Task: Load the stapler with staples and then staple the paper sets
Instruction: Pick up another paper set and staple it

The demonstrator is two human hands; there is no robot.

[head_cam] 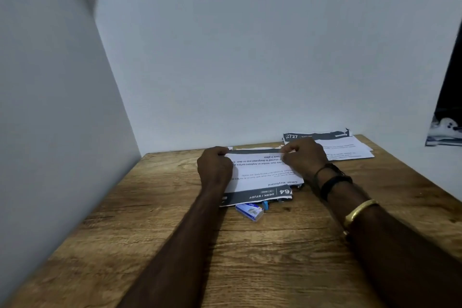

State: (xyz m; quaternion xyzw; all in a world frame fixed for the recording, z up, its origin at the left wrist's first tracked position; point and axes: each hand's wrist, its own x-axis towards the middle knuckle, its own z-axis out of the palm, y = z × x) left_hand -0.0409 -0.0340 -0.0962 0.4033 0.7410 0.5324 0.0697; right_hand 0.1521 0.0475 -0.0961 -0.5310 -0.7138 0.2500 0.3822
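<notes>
1. Head view: both hands are on the paper set [260,175], which lies toward the far edge of the wooden tabletop [250,257], its printed sheet facing away from the person.
2. The left hand [215,167] pinches the set's far-left corner, fingers curled tight on it.
3. The right hand [303,155] grips the far-right corner the same way.
4. Just beside the set's near edge lies a small blue-and-white staple box [250,210]; a blue piece [265,205] peeks out from under the paper — the stapler, perhaps, though I cannot tell.
5. A second paper stack [345,149] rests at the far-right corner.
</notes>
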